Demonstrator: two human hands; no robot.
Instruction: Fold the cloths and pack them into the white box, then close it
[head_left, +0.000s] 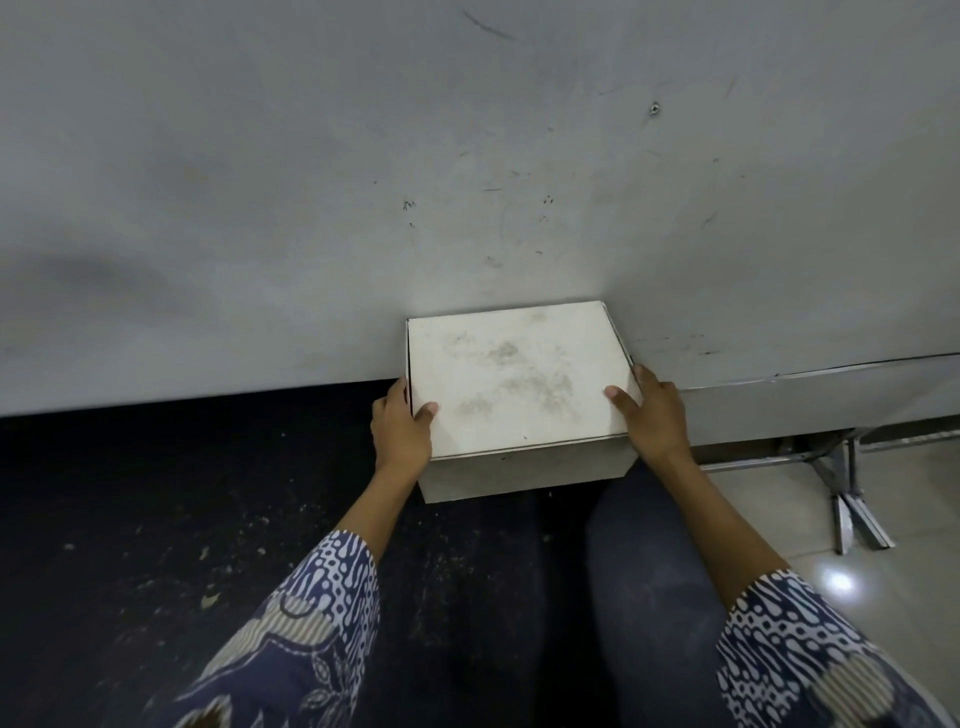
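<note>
The white box (514, 384) has its lid shut, and the lid is smudged with grey marks. It sits at the near edge of the grey table (363, 182), its front part sticking out past the edge. My left hand (402, 426) grips the box's left side, thumb on the lid. My right hand (649, 410) grips its right side, thumb also on top. No cloths are visible; the box's inside is hidden.
The grey table surface fills the upper half of the view, scuffed and bare around the box. Below lies a dark littered floor (156, 545). A metal table leg frame (852, 493) stands on pale tiles at the right. My dark-trousered legs (649, 597) are under the box.
</note>
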